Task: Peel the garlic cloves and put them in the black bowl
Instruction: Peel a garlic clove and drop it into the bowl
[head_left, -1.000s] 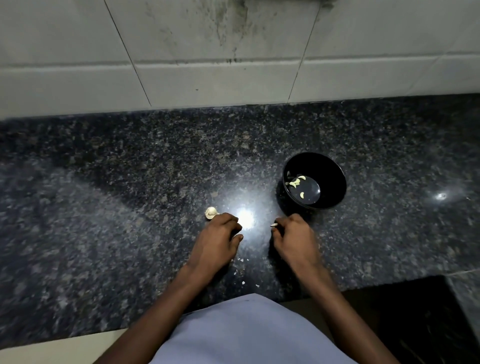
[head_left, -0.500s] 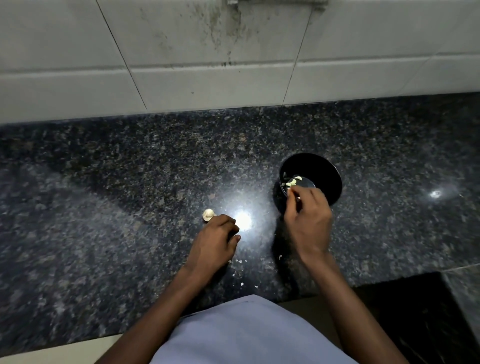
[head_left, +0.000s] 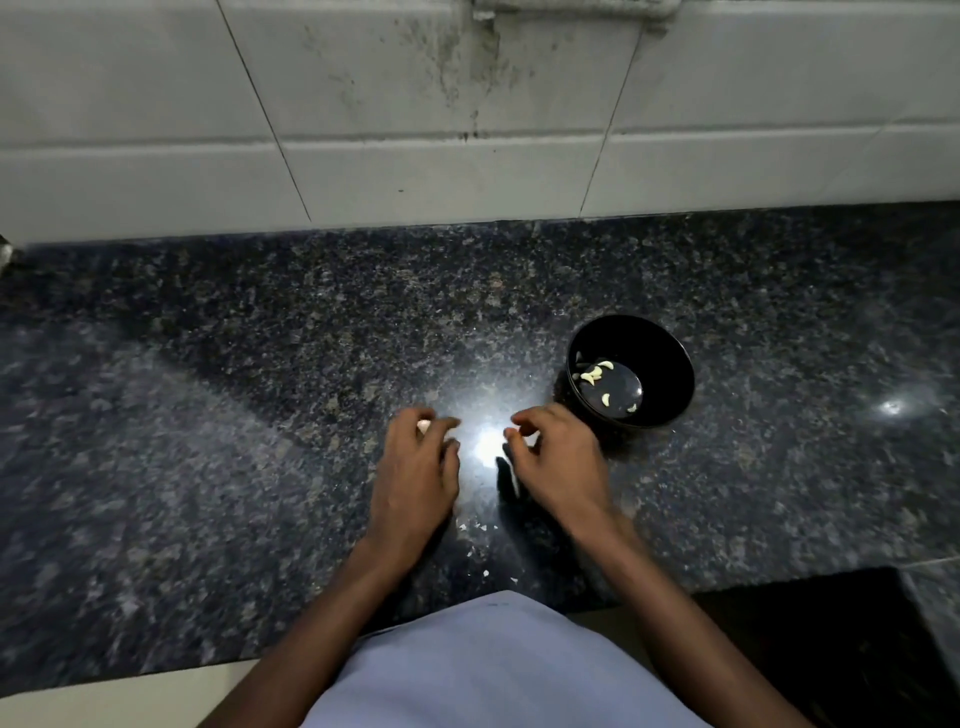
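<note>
- Black speckled granite, the countertop (head_left: 208, 415), with a bright glare spot between the two hands.
- The left hand (head_left: 415, 467) is low over the stone, fingers curled over a pale garlic clove (head_left: 423, 427) that peeks out under the fingertips; whether it is actually pinched or just covered, I can't tell.
- The right hand (head_left: 558, 462) sits just beside the black bowl (head_left: 670, 358), fingers loosely curled; something small and pale shows at its fingertips, too blurred to name, so its grip is unclear too.
- The bowl stands upright on the counter to the right of the hands, touching neither.
- Inside it, peeled cloves (head_left: 595, 371) cluster at the far left of the bottom, with a couple more lying apart nearer the front.
- Scraps of white peel (head_left: 475, 527) are scattered on the granite near the counter edge, between the wrists.
- Behind it all, a white tiled wall (head_left: 415, 130), stained with dark specks near the top.
- A light grey shirt (head_left: 493, 670) fills the bottom of the view.
</note>
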